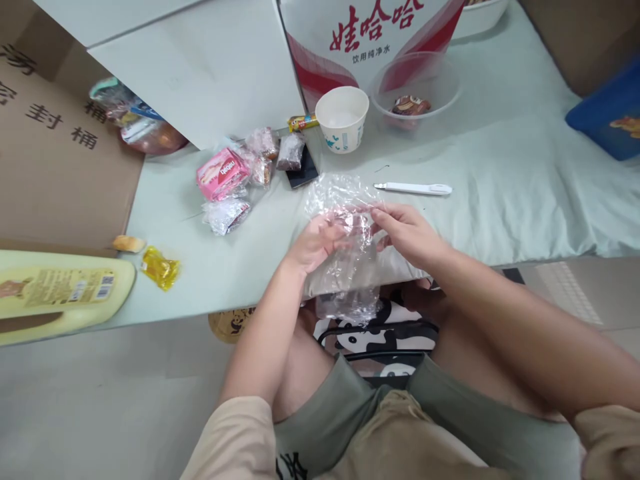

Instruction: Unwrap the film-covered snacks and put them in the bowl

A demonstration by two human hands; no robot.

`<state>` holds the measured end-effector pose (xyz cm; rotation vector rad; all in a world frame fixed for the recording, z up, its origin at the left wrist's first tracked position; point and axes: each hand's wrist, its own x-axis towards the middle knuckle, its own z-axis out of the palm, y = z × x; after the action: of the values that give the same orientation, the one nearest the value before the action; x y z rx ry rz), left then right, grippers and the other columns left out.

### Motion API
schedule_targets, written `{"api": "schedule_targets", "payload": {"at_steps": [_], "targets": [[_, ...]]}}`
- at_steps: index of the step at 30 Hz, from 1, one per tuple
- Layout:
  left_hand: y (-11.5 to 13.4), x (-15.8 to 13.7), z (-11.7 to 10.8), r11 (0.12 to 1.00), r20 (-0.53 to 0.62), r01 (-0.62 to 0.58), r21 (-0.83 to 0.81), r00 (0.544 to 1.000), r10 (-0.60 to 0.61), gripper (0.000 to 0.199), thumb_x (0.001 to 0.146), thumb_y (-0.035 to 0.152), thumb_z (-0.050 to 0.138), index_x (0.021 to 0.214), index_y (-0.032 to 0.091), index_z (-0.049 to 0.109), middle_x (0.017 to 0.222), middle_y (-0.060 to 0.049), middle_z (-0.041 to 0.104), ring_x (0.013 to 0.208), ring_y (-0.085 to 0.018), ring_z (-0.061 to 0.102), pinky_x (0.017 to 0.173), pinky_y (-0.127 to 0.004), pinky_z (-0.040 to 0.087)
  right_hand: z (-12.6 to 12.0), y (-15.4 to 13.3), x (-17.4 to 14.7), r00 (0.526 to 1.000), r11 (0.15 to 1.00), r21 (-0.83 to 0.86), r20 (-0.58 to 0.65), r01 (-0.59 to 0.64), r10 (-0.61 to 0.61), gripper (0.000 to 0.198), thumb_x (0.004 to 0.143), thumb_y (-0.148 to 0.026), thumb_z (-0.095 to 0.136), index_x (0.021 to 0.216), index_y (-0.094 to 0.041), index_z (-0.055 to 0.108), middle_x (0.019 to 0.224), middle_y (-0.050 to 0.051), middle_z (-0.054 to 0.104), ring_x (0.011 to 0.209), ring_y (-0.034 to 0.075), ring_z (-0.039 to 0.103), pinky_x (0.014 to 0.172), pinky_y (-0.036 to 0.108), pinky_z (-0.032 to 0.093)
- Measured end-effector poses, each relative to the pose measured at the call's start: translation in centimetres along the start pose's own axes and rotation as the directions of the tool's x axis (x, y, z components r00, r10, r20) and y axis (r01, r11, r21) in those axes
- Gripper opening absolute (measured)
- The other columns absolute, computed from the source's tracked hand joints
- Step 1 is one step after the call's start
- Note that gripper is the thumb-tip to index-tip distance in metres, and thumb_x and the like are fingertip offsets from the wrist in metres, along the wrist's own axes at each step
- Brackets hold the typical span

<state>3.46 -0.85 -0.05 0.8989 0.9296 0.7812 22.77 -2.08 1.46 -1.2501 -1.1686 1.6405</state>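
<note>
A crinkled clear plastic bag (350, 267) hangs between my hands, over the front edge of the cloth-covered surface. My left hand (320, 241) is closed on the bag's left side, its fingers curled and partly seen through the film. At the upper right of the bag, my right hand (405, 230) pinches the film between thumb and fingers. Just beyond my right hand lies a white utility knife (415, 189). Farther left are a pink wafer packet (223, 173) and several small wrapped snacks (261, 143), with one dark wrapped piece (291, 152) resting on a black phone (303, 171).
Behind stand a paper cup (343, 120), a clear plastic bowl (415, 90) with a wrapped item inside, and a water carton (360, 40). A yellow bottle (65, 293), a yellow wrapper (160, 268) and a bread piece (129, 243) lie left. A blue container (607, 113) is right.
</note>
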Motion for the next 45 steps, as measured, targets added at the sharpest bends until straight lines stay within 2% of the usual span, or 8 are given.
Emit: {"api": "schedule_targets", "payload": {"at_steps": [5, 11, 14, 21, 27, 34, 40, 45], "targets": [[0.6, 0.3, -1.3, 0.995, -0.23, 0.08, -0.064, 0.969, -0.093, 0.026, 0.076, 0.037, 0.076, 0.088, 0.015, 0.067, 0.068, -0.003, 0.071, 0.046, -0.01, 0.06, 0.034, -0.017, 0.027, -0.6, -0.3, 0.0, 0.989, 0.993, -0.08, -0.132, -0.084, 0.073, 0.011, 0.096, -0.027, 0.062, 0.093, -0.018, 0.068, 0.071, -0.001, 0.055, 0.047, 0.005, 0.042, 0.041, 0.02, 0.037], [0.5, -0.6, -0.8, 0.968, -0.07, 0.026, -0.249, 0.997, -0.045, 0.06, 0.071, 0.064, 0.077, 0.104, 0.015, 0.065, 0.1, -0.01, 0.078, 0.085, -0.02, 0.076, 0.069, -0.027, 0.059, -0.1, -0.3, 0.3, 0.984, 0.997, -0.036, -0.169, -0.068, 0.061, 0.013, 0.097, -0.024, 0.057, 0.097, -0.017, 0.068, 0.09, 0.003, 0.069, 0.047, 0.004, 0.044, 0.042, 0.02, 0.035], [-0.4, -0.7, 0.0, 0.984, -0.033, 0.079, -0.159, 0.996, -0.085, 0.062, 0.06, 0.043, 0.092, 0.107, 0.02, 0.059, 0.104, -0.007, 0.077, 0.085, -0.02, 0.076, 0.07, -0.027, 0.057, -0.1, -0.1, 0.5, 0.983, 0.996, -0.076, -0.182, -0.038, 0.023, 0.013, 0.097, -0.024, 0.058, 0.096, -0.016, 0.068, 0.093, 0.004, 0.072, 0.048, 0.004, 0.047, 0.045, 0.021, 0.038], [-0.2, -1.0, -0.8, 0.989, -0.176, -0.148, -0.027, 0.974, 0.141, 0.067, 0.06, 0.022, 0.089, 0.112, 0.027, 0.047, 0.104, 0.0, 0.077, 0.081, -0.015, 0.075, 0.069, -0.024, 0.053, -0.7, 0.4, 0.0, 0.995, 0.996, -0.003, 0.049, -0.086, 0.086, 0.023, 0.092, -0.037, 0.07, 0.101, -0.017, 0.066, 0.089, 0.008, 0.076, 0.073, 0.015, 0.071, 0.067, 0.027, 0.057], [-0.3, -0.6, -1.6, 0.977, -0.2, 0.171, 0.124, 0.969, -0.144, 0.028, 0.084, 0.033, 0.071, 0.105, 0.017, 0.062, 0.076, -0.005, 0.075, 0.062, -0.016, 0.072, 0.056, -0.024, 0.052, -0.7, 1.4, 0.6, 0.992, 0.986, -0.157, 0.097, -0.062, 0.078, 0.019, 0.095, -0.033, 0.063, 0.108, -0.02, 0.069, 0.072, 0.003, 0.073, 0.056, 0.015, 0.068, 0.054, 0.027, 0.053], [-0.1, -1.8, -2.9, 0.94, -0.238, -0.118, 0.319, 0.95, 0.2, 0.038, 0.084, 0.051, 0.074, 0.108, 0.023, 0.065, 0.051, 0.006, 0.059, 0.04, -0.012, 0.057, 0.04, -0.021, 0.042, -1.7, 1.1, -0.3, 0.966, 0.99, -0.081, 0.244, 0.111, -0.089, 0.06, 0.095, -0.036, 0.061, 0.152, -0.026, 0.045, 0.08, 0.0, 0.074, 0.064, 0.015, 0.069, 0.064, 0.031, 0.059], [0.9, -3.7, -4.2, 0.965, -0.131, -0.196, 0.172, 0.967, 0.22, 0.028, 0.065, 0.039, 0.084, 0.076, 0.02, 0.066, 0.063, 0.001, 0.066, 0.051, -0.013, 0.061, 0.048, -0.024, 0.049, -2.4, 1.5, -0.3, 0.938, 0.965, -0.066, 0.263, 0.252, -0.227, 0.02, 0.093, -0.035, 0.06, 0.097, -0.023, 0.076, 0.092, 0.004, 0.073, 0.084, 0.018, 0.069, 0.085, 0.039, 0.059], [0.5, -1.4, -5.0, 0.95, -0.187, -0.132, 0.283, 0.964, 0.19, 0.019, 0.07, 0.033, 0.064, 0.072, 0.016, 0.073, 0.08, -0.007, 0.073, 0.076, -0.017, 0.067, 0.065, -0.028, 0.052, -2.6, 2.1, 1.6, 0.935, 0.883, -0.387, -0.117, 0.267, -0.334, 0.022, 0.081, -0.018, 0.056, 0.088, -0.024, 0.076, 0.13, 0.007, 0.066, 0.13, 0.029, 0.057, 0.117, 0.055, 0.038]]}}
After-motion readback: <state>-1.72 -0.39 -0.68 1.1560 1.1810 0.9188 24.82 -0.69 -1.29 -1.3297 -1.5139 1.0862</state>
